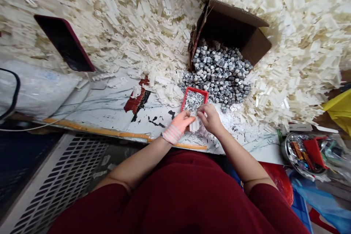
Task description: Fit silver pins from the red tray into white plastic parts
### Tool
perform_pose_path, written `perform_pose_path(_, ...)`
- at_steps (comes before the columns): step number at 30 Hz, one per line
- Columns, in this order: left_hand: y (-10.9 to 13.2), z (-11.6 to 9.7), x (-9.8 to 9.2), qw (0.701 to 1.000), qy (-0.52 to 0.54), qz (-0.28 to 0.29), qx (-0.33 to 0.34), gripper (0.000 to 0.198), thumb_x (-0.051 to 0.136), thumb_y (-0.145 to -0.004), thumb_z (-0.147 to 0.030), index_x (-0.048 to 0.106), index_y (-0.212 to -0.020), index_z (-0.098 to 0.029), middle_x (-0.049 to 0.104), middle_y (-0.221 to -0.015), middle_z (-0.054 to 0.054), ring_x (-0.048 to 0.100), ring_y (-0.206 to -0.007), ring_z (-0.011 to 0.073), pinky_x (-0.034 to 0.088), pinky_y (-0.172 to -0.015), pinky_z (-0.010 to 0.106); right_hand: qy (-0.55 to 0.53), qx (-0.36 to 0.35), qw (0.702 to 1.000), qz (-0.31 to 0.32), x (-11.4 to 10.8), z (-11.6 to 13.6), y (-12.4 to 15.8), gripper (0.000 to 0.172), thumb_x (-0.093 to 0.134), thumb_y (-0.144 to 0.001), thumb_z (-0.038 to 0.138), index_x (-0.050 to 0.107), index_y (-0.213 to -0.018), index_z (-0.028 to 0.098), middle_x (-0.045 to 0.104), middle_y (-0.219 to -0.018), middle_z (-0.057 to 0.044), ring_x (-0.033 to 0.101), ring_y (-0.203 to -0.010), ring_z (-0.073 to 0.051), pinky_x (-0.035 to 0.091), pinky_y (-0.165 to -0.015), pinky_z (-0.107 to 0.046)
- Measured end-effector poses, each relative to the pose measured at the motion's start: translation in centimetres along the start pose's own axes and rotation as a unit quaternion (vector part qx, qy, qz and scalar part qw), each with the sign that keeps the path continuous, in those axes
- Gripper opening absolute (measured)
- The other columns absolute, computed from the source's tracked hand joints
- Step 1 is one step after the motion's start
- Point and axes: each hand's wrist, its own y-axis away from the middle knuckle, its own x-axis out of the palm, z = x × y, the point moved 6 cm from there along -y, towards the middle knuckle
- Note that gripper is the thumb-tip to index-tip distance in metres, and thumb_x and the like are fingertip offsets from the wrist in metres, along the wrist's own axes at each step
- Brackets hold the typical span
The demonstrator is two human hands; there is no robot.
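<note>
My left hand [178, 126], in a striped pink-orange glove with the fingertips uncovered, is closed on a flat white plastic piece [194, 126]. My bare right hand [210, 119] is pinched at the upper right end of that piece; whatever is between its fingertips is too small to make out. Just beyond both hands stands a red tray [206, 97] of small silvery pins or screws [193, 100]. More loose metal bits [196, 139] lie on the table below the hands.
Behind the tray, grey-and-white small parts [219, 69] spill from a tipped cardboard box [256, 45]. Heaps of cream plastic pieces [131, 18] surround it. A phone [64, 44] stands tilted at left. A metal bowl of odds and ends [287, 150] sits at right.
</note>
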Motion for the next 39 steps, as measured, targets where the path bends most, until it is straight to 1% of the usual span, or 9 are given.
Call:
perform_pose_path(4, 0.2, 0.3, -0.1, 1.0, 0.008, 0.004, -0.007, 0.03, 0.074, -0.063, -0.027, 0.052, -0.081, -0.017, 0.058, -0.058, -0.005, 0.057, -0.05, 0.0114, 0.045, -0.048, 0.022, 0.054, -0.036, 0.998, 0.0, 0.0, 0.5, 0.3, 0.013, 0.051, -0.093, 0.027, 0.061, -0.087, 0.02, 0.065, -0.093, -0.008, 0.055, -0.093, -0.022, 0.044, -0.084, -0.039)
perform_pose_path(12, 0.4, 0.4, -0.7, 0.999, -0.039, 0.004, 0.003, 0.03, 0.072, -0.064, -0.031, 0.053, -0.082, -0.017, 0.056, -0.054, -0.006, 0.052, -0.044, 0.0104, 0.038, -0.041, 0.021, 0.015, -0.014, 1.0, 0.014, 0.1, 0.1, 0.5, 0.013, 0.054, -0.092, 0.026, 0.064, -0.086, 0.021, 0.063, -0.09, -0.005, 0.055, -0.091, -0.02, 0.045, -0.083, -0.037)
perform_pose_path(19, 0.8, 0.4, -0.7, 0.998, -0.056, 0.008, 0.013, 0.028, 0.071, -0.066, -0.032, 0.051, -0.08, -0.017, 0.055, -0.055, -0.006, 0.052, -0.044, 0.0097, 0.038, -0.041, 0.02, 0.079, -0.023, 0.996, 0.017, 0.3, 0.7, 1.3, 0.018, 0.055, -0.092, 0.031, 0.07, -0.093, 0.022, 0.066, -0.09, -0.007, 0.055, -0.091, -0.022, 0.045, -0.082, -0.039)
perform_pose_path(21, 0.9, 0.2, -0.6, 0.999, -0.05, 0.001, 0.01, 0.028, 0.07, -0.066, -0.032, 0.051, -0.081, -0.017, 0.056, -0.056, -0.006, 0.052, -0.044, 0.01, 0.039, -0.041, 0.021, 0.045, -0.001, 0.999, 0.001, 0.1, 0.6, 1.5, 0.019, 0.056, -0.092, 0.032, 0.072, -0.094, 0.023, 0.068, -0.091, -0.007, 0.057, -0.091, -0.022, 0.046, -0.083, -0.039)
perform_pose_path(23, 1.0, 0.1, -0.5, 0.999, -0.041, -0.003, 0.005, 0.03, 0.07, -0.065, -0.031, 0.051, -0.083, -0.017, 0.058, -0.058, -0.005, 0.055, -0.047, 0.0114, 0.043, -0.044, 0.022, -0.03, 0.046, 0.998, -0.014, -0.1, 0.0, 1.8, 0.019, 0.057, -0.091, 0.033, 0.073, -0.092, 0.023, 0.07, -0.091, -0.006, 0.061, -0.09, -0.02, 0.047, -0.084, -0.038)
perform_pose_path(27, 1.3, 0.1, -0.2, 1.0, -0.028, 0.002, -0.012, 0.034, 0.072, -0.063, -0.03, 0.05, -0.085, -0.018, 0.061, -0.062, -0.004, 0.059, -0.052, 0.0136, 0.048, -0.048, 0.025, -0.167, 0.187, 0.968, -0.002, 0.2, -1.4, 2.6, 0.018, 0.065, -0.082, 0.037, 0.072, -0.082, 0.021, 0.072, -0.085, -0.004, 0.065, -0.081, -0.019, 0.05, -0.078, -0.034)
perform_pose_path(30, 1.5, 0.2, -0.1, 1.0, -0.023, 0.007, -0.016, 0.034, 0.072, -0.062, -0.028, 0.05, -0.085, -0.018, 0.061, -0.063, -0.004, 0.06, -0.053, 0.0138, 0.05, -0.049, 0.026, -0.195, 0.228, 0.954, 0.001, 0.3, -1.7, 2.8, 0.018, 0.068, -0.078, 0.038, 0.07, -0.075, 0.02, 0.071, -0.08, -0.003, 0.064, -0.077, -0.018, 0.05, -0.077, -0.032)
perform_pose_path(35, 1.5, 0.6, -0.1, 0.999, -0.028, 0.015, -0.012, 0.032, 0.072, -0.063, -0.028, 0.049, -0.082, -0.018, 0.06, -0.061, -0.004, 0.06, -0.052, 0.0133, 0.05, -0.048, 0.026, -0.176, 0.179, 0.968, -0.014, 0.0, -1.1, 2.6, 0.018, 0.065, -0.08, 0.037, 0.068, -0.073, 0.021, 0.068, -0.082, -0.003, 0.063, -0.08, -0.017, 0.049, -0.08, -0.033)
perform_pose_path(39, 1.6, 1.0, -0.2, 0.999, -0.034, 0.022, -0.027, 0.033, 0.072, -0.063, -0.03, 0.048, -0.081, -0.018, 0.06, -0.059, -0.004, 0.059, -0.05, 0.0142, 0.05, -0.046, 0.027, -0.07, 0.1, 0.992, -0.019, -0.5, 0.2, 2.5, 0.013, 0.063, -0.082, 0.03, 0.067, -0.073, 0.021, 0.067, -0.082, -0.005, 0.061, -0.083, -0.019, 0.047, -0.082, -0.035)
